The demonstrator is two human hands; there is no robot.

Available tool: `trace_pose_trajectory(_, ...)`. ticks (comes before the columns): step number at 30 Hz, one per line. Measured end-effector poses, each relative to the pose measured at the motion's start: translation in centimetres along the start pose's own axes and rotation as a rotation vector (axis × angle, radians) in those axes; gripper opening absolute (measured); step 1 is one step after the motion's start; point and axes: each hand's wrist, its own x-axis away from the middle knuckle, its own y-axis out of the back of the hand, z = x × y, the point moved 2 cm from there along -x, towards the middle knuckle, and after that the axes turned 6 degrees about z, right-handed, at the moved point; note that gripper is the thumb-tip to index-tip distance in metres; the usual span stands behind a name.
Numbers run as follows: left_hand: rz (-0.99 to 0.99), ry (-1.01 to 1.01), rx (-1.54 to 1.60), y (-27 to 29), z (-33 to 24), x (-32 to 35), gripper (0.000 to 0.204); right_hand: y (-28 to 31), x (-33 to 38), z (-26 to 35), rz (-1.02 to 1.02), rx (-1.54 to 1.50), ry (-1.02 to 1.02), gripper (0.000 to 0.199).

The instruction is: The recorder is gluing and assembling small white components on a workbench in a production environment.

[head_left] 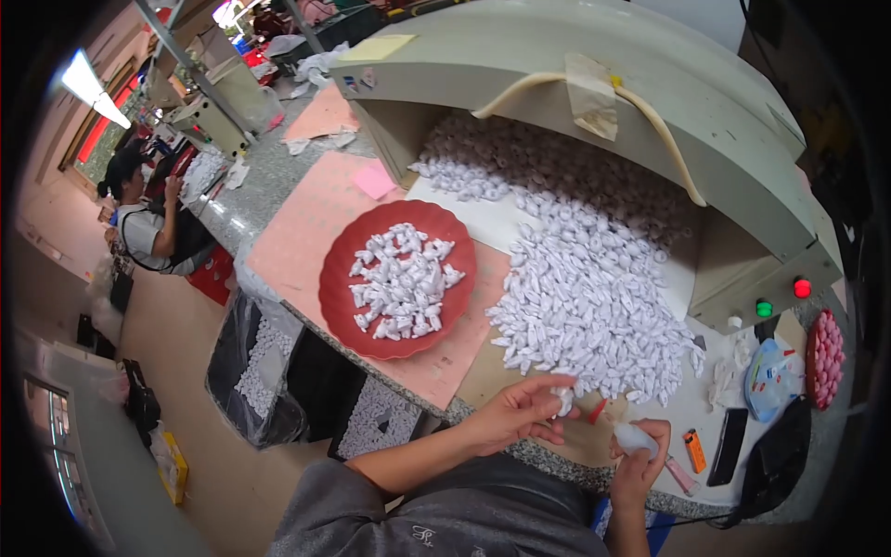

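Near the table's front edge, my left hand point(515, 415) pinches a small white figure piece point(563, 400) between thumb and fingers. My right hand point(642, 464) is wrapped round a translucent white squeeze bottle point(635, 439). The bottle's thin red tip point(598, 410) points toward the left hand, a little apart from the piece. Just beyond both hands spreads a large heap of small white pieces point(594, 306), reaching back under a grey machine hood. To the left, a red scalloped plate point(339, 320) carries many white figure pieces joined into little shapes.
The grey machine point(742, 297) has green and red buttons. An orange lighter point(694, 451), a pink tube point(682, 477), a dark phone point(728, 447) and a black bag point(778, 455) lie right. Lined bins point(227, 381) stand below left. Another person point(148, 213) sits far left.
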Motion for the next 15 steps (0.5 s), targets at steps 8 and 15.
trace_pose_trajectory(8,-0.134,0.005,0.237,1.2,0.2,0.2,0.029,0.3,-1.2,0.5,0.058,0.256,0.284,0.043)
trace_pose_trajectory(15,-0.128,0.010,0.249,0.7,0.8,0.2,0.033,0.5,-0.9,1.1,0.092,0.516,0.409,0.034)
